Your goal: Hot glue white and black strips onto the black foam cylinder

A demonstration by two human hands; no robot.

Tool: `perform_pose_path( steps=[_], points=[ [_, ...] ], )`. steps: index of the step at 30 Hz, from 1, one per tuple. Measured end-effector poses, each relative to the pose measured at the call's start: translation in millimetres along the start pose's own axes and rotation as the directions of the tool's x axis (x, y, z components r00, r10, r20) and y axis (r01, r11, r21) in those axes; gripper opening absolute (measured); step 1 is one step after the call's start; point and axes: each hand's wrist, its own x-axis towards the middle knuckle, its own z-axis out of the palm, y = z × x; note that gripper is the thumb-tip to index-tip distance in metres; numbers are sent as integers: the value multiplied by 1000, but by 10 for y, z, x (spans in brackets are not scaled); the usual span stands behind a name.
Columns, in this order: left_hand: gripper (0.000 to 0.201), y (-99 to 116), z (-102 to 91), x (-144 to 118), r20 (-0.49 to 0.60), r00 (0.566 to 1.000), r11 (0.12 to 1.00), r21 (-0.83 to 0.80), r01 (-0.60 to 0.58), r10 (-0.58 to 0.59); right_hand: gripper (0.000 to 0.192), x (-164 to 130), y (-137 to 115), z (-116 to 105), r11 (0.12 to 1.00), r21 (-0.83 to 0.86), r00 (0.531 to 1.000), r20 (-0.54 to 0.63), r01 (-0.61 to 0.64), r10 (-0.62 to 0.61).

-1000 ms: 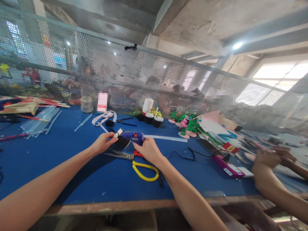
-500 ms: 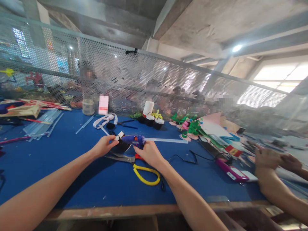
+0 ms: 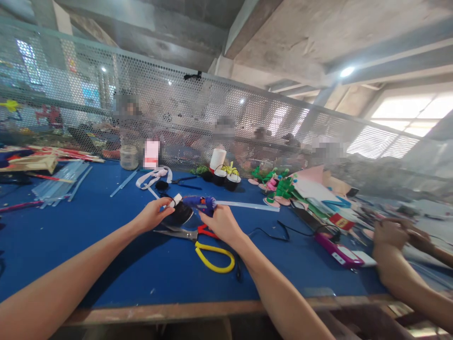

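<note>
My left hand (image 3: 155, 215) is closed, thumb and fingers pinching a small white strip (image 3: 176, 200) that has a thin black cord against it. Just under the strip is a black rounded, cup-like piece (image 3: 181, 214); whether my fingers touch it I cannot tell. My right hand (image 3: 223, 222) is wrapped round a blue glue gun (image 3: 197, 202), nozzle pointing left toward the strip and the black piece. A long clear glue stick (image 3: 249, 206) juts from its rear. Below both hands lie scissors (image 3: 215, 264) with one yellow and one red handle loop, partly behind my right hand.
White ribbon (image 3: 153, 176) and small black-and-white buckets (image 3: 232, 181) stand behind. Glue sticks (image 3: 60, 182) lie left; green figures (image 3: 283, 186), papers and a magenta device (image 3: 338, 250) are right. Another person's hands (image 3: 391, 233) work at far right. A perforated metal screen (image 3: 198, 104) closes the back.
The glue gun has shifted slightly right and up in my right hand. More of the black piece now shows beneath it. My left hand keeps its pinch on the white strip.
</note>
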Motion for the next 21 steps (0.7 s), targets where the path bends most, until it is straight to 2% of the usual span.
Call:
perform_pose_path(
  steps=[4,21],
  points=[
    [29,-4,0,-2,1,1000,1000,20,-4,4,10,4,-2,-2,999,1,999,16,33,-33],
    [26,-18,-2,-15,19,1000,999,34,-15,14,15,-13,-5,1,1000,7,1000,17,25,-25]
  ],
)
